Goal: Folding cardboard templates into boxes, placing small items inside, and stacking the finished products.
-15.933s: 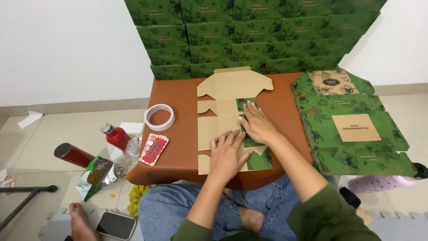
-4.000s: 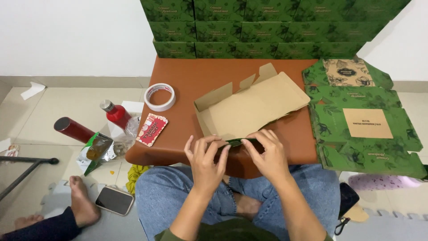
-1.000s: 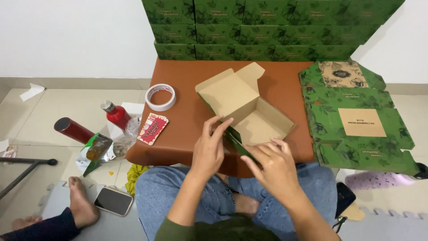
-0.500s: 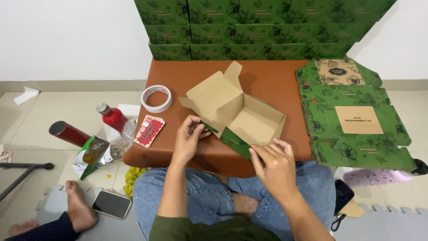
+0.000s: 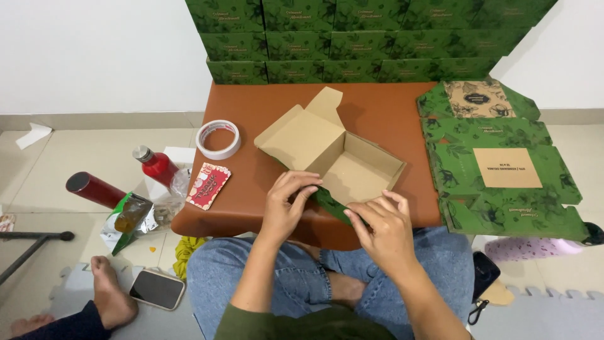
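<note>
While both the left hand (image 5: 286,204) and right hand (image 5: 384,226) pinch the half-folded box's (image 5: 343,164) near wall, squaring it likely needs even pressure.

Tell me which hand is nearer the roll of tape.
Left. The left hand rests on the near-left edge of the cardboard box, with the roll of tape further up and to its left. The right hand is on the box's near-right side, farther away.
</note>
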